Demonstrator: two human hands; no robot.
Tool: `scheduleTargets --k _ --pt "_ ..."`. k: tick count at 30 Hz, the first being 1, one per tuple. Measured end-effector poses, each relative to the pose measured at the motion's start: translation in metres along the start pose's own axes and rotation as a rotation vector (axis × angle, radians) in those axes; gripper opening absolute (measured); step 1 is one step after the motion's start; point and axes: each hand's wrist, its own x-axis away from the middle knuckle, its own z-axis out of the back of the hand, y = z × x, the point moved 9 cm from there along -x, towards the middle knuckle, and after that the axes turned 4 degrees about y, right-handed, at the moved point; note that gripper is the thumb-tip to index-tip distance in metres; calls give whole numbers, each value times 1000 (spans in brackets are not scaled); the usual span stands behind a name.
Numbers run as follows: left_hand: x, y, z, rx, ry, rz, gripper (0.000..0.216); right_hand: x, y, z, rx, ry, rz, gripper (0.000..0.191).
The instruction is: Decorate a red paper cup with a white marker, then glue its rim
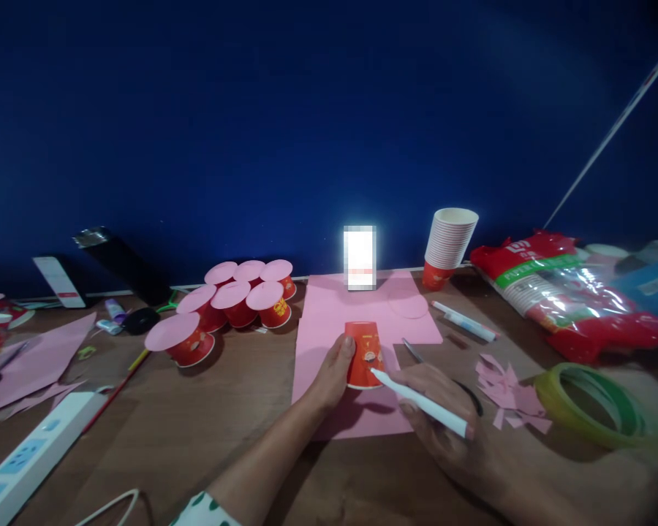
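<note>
A red paper cup (pixel 364 356) with printed figures stands in the middle, its white rim facing down toward me. My left hand (pixel 333 372) grips its left side. My right hand (pixel 444 416) is closed around a white marker (pixel 425 405), whose tip is at the lower right of the cup's printed side; I cannot tell whether it touches. Under the cup lie pink paper sheets (pixel 318 365), with a pink paper circle (pixel 409 301) on them farther back. A pair of scissors (pixel 412 351) is partly hidden behind my right hand.
Several red cups topped with pink discs (pixel 231 294) stand left of the sheets. A phone (pixel 360 259) leans at the back. Right are stacked cups (pixel 450 241), markers (pixel 463 321), a red bag (pixel 559 292), paper scraps (pixel 509 394) and tape (pixel 553 409). A power strip (pixel 38 446) lies left.
</note>
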Motion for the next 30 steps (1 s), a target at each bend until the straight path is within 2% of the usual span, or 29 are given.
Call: scheduleTargets --k 5,13,23,30 --pt "0 0 0 12 2 -2 58 -1 -1 2 17 27 -11 23" --pt "-4 -12 6 63 19 15 55 5 3 -1 -53 18 15 30" --pt "-4 -17 -1 283 -29 38 42 3 0 0 -48 6 -11 26" --pt "-3 -16 0 256 -9 58 44 -1 -1 2 -47 8 -19 26"
